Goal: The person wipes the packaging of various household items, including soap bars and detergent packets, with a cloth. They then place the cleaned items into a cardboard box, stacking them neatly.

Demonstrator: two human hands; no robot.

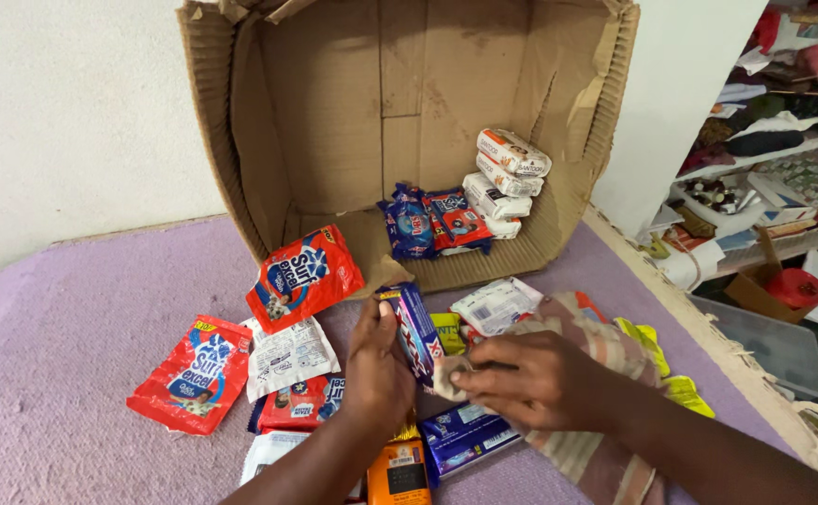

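Note:
My left hand grips a blue rectangular bar pack, held upright over the purple cloth. My right hand pinches a bunched corner of a striped cloth against the bar's lower end. In front of both hands a large cardboard box lies on its side with its opening facing me. Inside it, at the right, white soap packs are stacked, with blue and red sachets beside them.
Red detergent sachets, a white sachet, a blue bar pack, an orange pack and yellow packets lie scattered on the purple cloth. Cluttered shelves stand at the right, past the cloth's edge.

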